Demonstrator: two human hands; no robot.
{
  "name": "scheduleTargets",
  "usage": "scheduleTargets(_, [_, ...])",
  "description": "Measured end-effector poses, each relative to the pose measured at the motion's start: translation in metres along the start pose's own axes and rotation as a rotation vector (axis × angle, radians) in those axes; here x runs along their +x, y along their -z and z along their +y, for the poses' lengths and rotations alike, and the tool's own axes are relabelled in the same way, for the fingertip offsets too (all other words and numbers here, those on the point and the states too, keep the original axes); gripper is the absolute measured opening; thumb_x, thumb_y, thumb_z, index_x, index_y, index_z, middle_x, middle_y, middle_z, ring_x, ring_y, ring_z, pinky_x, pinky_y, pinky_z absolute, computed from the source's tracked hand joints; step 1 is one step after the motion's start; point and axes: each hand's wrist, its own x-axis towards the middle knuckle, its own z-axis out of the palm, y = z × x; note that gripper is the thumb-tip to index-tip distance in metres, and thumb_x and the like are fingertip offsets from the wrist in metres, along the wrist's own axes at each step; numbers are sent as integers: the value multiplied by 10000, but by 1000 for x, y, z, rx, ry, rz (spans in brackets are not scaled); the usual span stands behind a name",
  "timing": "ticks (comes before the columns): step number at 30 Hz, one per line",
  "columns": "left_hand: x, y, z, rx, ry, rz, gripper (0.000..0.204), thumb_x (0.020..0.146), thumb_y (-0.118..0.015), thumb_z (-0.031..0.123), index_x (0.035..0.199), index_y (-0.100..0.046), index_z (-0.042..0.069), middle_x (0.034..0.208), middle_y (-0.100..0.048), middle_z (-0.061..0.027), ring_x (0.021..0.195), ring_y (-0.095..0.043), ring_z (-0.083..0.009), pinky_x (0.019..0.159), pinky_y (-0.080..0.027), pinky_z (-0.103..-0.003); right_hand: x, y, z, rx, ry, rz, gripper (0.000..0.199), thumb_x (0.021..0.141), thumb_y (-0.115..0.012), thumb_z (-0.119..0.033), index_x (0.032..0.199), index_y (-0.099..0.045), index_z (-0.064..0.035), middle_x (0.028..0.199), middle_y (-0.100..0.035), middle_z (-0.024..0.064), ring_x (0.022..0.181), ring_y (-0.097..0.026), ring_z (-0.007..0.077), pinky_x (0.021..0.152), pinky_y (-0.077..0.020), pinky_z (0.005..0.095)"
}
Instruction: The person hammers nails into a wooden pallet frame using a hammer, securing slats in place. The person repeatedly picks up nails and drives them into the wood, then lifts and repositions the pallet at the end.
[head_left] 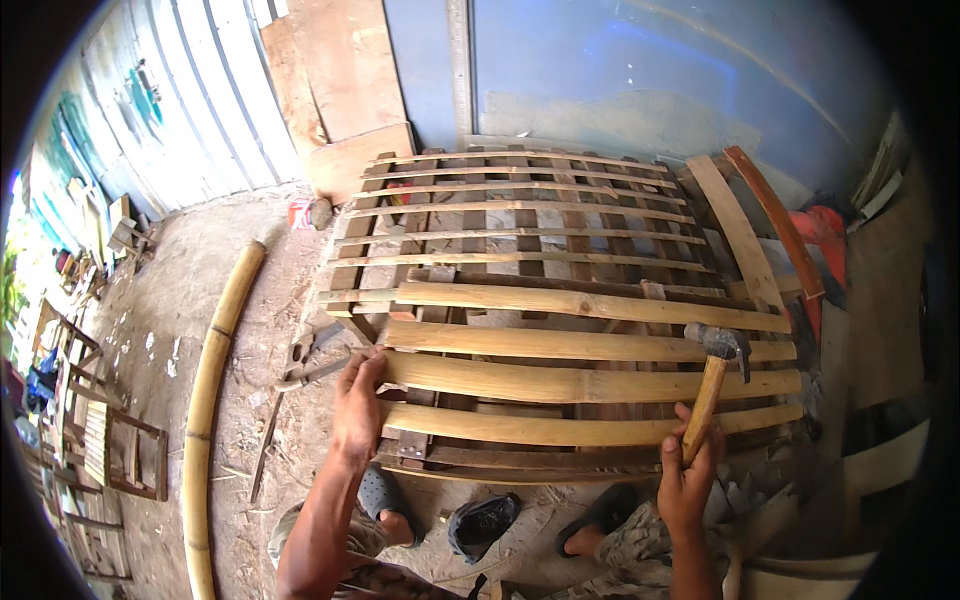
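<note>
My left hand grips the left end of a split bamboo slat, fingers wrapped round its tip. In my right hand is a claw hammer, held by its wooden handle with the head up over the slats' right part. Other wide slats lie side by side across a dark wooden frame, one of them a near slat beside the gripped one. Farther back, several thin bamboo strips cross dark wooden bars at spaced intervals.
A long bamboo pole lies on the floor at the left. A tool with a curved handle lies beside the frame. A black bag-like thing stands between my feet. Planks, one a reddish board, lean at the right; a blue panel stands behind.
</note>
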Motion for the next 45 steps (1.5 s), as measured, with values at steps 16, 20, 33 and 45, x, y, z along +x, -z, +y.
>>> scheduleTargets(16, [-4,-7,25,354,-26,-56,378,1031,-558,316,1089,-684,-36,903,-695,-62,790,-628,-124,731,-495,-268,9,-5,10,-171,197,74,211,984,-621,-184,1144,-585,-52,1121,-683,59,1075,-552,254,1063,-277,467])
scheduleTargets(20, [5,-1,3,272,-51,-46,343,1024,-584,289,1073,-683,-36,900,-700,-59,757,-630,-109,697,-500,-264,10,-8,14,-161,237,118,232,977,-629,-189,1160,-594,-51,1063,-673,48,1057,-571,251,1070,-276,467])
scheduleTargets(33, [-1,-5,-3,0,-128,-64,298,1033,-598,244,1075,-684,-39,929,-706,-68,807,-631,-109,737,-521,-265,9,-8,13,-184,260,118,323,934,-677,-157,1234,-601,-65,1013,-651,40,1079,-571,253,1077,-275,466])
scheduleTargets(45, [-8,-12,8,22,-162,-1,324,1018,-598,334,975,-683,25,872,-688,-61,796,-645,-128,712,-521,-280,7,-7,15,-190,262,118,342,923,-693,-145,1246,-604,-77,1045,-645,36,1092,-568,246,1074,-277,465])
